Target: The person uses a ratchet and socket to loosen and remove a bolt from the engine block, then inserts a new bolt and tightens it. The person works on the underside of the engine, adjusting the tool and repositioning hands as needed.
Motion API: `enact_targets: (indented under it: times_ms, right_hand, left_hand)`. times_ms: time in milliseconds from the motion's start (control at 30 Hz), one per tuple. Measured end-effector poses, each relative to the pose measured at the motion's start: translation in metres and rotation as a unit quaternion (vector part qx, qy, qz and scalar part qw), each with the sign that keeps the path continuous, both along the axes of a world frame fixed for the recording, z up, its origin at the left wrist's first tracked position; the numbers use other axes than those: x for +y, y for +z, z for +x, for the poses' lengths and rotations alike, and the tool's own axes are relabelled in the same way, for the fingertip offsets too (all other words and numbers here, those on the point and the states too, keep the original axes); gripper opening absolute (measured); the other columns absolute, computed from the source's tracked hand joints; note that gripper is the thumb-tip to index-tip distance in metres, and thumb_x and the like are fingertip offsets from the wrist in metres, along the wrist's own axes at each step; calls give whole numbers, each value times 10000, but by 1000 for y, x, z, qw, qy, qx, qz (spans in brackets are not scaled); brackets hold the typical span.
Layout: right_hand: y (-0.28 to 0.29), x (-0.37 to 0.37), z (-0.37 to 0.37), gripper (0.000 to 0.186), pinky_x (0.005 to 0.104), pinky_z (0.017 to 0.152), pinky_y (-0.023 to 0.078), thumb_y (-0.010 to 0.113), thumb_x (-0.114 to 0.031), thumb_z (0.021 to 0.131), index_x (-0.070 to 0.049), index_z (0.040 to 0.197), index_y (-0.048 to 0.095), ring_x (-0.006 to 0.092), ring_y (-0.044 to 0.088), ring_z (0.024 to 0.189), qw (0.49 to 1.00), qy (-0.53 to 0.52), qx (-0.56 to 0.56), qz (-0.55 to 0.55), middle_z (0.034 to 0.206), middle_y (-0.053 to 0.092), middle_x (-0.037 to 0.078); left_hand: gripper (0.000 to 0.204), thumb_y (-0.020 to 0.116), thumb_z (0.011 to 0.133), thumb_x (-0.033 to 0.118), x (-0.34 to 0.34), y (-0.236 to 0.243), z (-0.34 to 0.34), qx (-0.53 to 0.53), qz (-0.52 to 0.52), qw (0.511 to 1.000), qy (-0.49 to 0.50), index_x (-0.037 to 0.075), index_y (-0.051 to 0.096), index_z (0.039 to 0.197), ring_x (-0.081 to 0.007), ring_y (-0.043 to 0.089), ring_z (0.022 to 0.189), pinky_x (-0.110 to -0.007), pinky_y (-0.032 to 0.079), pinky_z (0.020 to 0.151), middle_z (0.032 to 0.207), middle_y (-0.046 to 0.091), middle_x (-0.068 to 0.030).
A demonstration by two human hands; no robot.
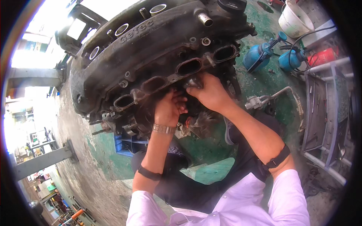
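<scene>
A large, dark, grimy engine (151, 56) fills the upper middle, its row of oval ports facing me. Just below those ports my right hand (210, 91) is closed around a dark, rounded, shiny piece (194, 83), its kind unclear. Beside it, to the left, my left hand (169, 106) reaches up to the engine's underside with curled fingers. The left fingertips are in shadow against the engine, so what they pinch cannot be made out. An oval port (189, 67) with a reddish-brown rim lies right above the right hand.
Blue spray bottles (258, 56), a white bucket (295, 19) and a red can (322, 56) stand at the right. A metal pipe with a fitting (256, 102) lies on the green floor near a metal-framed rack (326, 113). A blue crate (124, 145) sits below the engine.
</scene>
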State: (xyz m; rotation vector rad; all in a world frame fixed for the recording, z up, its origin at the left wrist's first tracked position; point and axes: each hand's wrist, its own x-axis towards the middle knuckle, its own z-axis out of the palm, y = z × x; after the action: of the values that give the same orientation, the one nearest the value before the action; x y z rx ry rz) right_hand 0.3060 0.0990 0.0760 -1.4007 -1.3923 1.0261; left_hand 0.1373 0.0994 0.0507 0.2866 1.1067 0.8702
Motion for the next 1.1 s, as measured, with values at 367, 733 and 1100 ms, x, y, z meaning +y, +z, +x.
enact_targets:
  times_ms: [367, 733, 1100]
  right_hand:
    - [-2, 0, 1, 420, 419, 796, 476, 646, -171, 703, 6, 1074, 559, 409, 570, 967, 1000, 8, -7, 3, 1011, 608, 238]
    - [0, 0, 2, 413, 420, 790, 476, 649, -166, 700, 20, 1058, 559, 417, 566, 966, 1000, 7, -1, -1, 1013, 601, 250]
    - [-2, -1, 0, 398, 410, 802, 477, 654, -162, 703, 17, 1048, 572, 407, 574, 975, 1000, 8, -5, -9, 1014, 608, 243]
  left_hand:
    - [218, 523, 925, 210, 1, -5, -1, 9, 41, 999, -3, -1, 574, 929, -159, 507, 469, -304, 454, 463, 695, 610, -100]
    - [290, 512, 928, 275, 1, 0, 0, -23, 6, 1000, 11, -7, 541, 989, -175, 529, 526, -322, 473, 486, 761, 619, -131]
    - [197, 548, 908, 190, 1, -9, -3, 10, 56, 998, 11, -5, 577, 910, -169, 533, 492, -304, 474, 465, 696, 616, -111]
